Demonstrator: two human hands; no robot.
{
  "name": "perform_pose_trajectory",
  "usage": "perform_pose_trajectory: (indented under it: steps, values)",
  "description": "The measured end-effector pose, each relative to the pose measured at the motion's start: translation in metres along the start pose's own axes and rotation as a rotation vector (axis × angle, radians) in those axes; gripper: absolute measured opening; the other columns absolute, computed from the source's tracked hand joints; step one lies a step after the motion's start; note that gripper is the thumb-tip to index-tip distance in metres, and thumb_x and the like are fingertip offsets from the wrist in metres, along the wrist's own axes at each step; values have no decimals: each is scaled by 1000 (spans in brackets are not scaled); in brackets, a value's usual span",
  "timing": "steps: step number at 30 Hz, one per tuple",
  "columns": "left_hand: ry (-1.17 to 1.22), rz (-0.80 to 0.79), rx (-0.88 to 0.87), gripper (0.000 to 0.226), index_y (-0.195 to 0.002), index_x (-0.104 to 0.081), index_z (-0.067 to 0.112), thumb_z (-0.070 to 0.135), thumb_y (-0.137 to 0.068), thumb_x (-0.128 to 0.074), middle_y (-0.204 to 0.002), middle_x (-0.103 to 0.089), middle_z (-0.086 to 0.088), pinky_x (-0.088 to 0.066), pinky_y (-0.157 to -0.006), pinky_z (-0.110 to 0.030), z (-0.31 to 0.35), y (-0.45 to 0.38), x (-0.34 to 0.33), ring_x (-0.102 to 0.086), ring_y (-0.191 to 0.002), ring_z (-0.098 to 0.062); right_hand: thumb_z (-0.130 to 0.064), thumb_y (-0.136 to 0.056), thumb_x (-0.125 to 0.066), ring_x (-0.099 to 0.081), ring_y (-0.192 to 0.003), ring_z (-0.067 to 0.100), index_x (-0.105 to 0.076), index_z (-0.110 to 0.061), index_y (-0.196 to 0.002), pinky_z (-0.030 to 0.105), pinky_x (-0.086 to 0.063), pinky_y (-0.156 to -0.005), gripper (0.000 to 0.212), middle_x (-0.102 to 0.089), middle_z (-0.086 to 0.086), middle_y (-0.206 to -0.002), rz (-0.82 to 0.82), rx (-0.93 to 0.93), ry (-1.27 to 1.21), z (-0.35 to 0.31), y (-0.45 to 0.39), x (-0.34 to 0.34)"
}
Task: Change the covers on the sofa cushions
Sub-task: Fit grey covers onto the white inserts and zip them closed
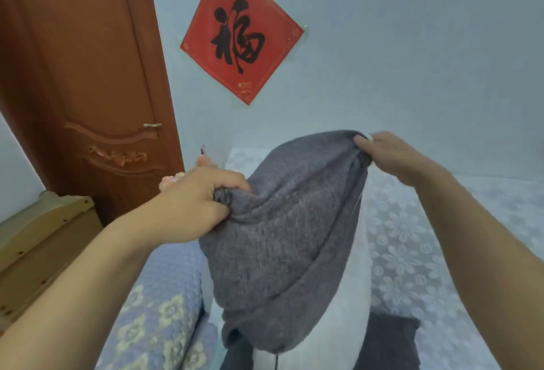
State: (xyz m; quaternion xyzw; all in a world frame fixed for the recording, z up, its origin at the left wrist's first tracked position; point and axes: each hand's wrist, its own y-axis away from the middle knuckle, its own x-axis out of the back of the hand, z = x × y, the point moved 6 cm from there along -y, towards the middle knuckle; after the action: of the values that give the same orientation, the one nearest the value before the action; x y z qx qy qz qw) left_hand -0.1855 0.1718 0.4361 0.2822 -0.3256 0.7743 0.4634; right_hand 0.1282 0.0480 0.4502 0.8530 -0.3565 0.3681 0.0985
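Both hands grip the grey cover [282, 222] at its top corners — left hand [197, 202], right hand [391, 155] — over the white cushion [347, 311].

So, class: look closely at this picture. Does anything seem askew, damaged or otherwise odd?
The grey cover sits only partway over the white cushion, bunched where both hands grip its top corners: left hand, right hand. Nothing looks damaged.

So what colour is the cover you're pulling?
Grey knit cover, seen in the head view.
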Motion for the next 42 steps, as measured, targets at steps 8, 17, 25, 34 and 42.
perform_pose_trajectory:
  steps: [8, 17, 25, 34, 42]
  values:
    - [271, 496, 100, 46, -66, -66, 12, -26, -65, -41, -68, -65, -1, -44, -69, -31, -36, -1, 61, -60, -69, -11, -47, -101, -47, -53, -125, 4, -56, -34, -136, 29, -38, -108, 38, -61, -11, -133, -162, 222, -318, 13, 5, -36]
    - [541, 58, -33, 26, -74, -65, -7, -23, -60, -49, -77, -59, -25, -45, -70, -41, -10, -15, 49, -60, -73, -31, -47, -105, -38, -61, -96, 5, -67, -30, -100, 22, -43, -81, 35, -67, -13, -103, -153, 279, -107, -45, -13, -39]
    - [-88, 981, 248, 30, -92, -68, 18, -2, -77, -52, -93, -68, -4, -51, -72, -33, -46, -18, 131, -65, -91, -27, -26, -104, -48, -72, -70, 20, -72, -8, -93, 28, -57, -58, 32, -76, 10, -84, -246, 179, -524, -80, 52, -19]
    - [76, 154, 175, 47, -141, -51, 31, 48, -97, -56, -137, -55, 13, -37, -109, -21, -114, -16, -104, -52, -127, -7, -11, -102, -50, -69, -68, 25, -63, -1, -119, 37, -59, -55, 24, -73, 16, -91, 52, -567, -1050, 109, 60, -96]
    - [-322, -299, 430, 39, -141, -44, 22, 30, -102, -46, -140, -51, -4, -48, -94, -37, -198, 21, -278, -56, -118, -26, -29, -102, -53, -64, -96, 35, -62, -1, -120, 45, -55, -82, 34, -68, 21, -105, 16, -994, -567, 313, 188, -199]
